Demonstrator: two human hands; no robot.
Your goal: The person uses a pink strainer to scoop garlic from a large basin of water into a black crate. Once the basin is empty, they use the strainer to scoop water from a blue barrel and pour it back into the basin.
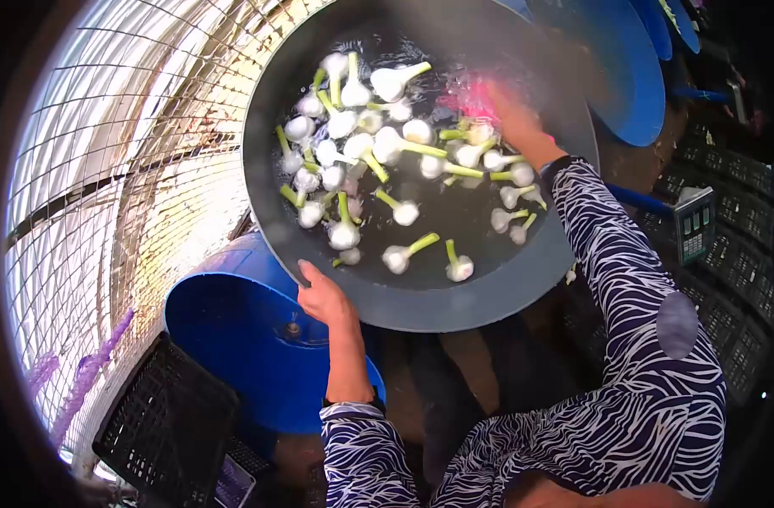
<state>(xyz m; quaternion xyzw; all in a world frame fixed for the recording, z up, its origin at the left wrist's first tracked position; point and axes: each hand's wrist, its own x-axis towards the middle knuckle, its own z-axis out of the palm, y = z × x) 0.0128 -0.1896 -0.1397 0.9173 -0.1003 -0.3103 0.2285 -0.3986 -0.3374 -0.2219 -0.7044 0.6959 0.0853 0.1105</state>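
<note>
A large round dark grey tub (455, 309) holds water with many garlic bulbs (389, 146) floating in it, white with short cut green stems. My left hand (326, 298) grips the tub's near-left rim, thumb on top and fingers hidden below the edge. At the far right side of the tub, my right hand (514, 118) reaches into the water. Its fingers are blurred and lost in splashes around a bright pink patch (473, 95), whose kind I cannot make out. Several bulbs lie just below this hand.
A blue barrel (251, 339) lies under the tub's left side, beside a black plastic crate (167, 423). Wire mesh (133, 169) lines the left. At right are another blue barrel (633, 85), a scale display (694, 224) and stacked black crates (734, 262).
</note>
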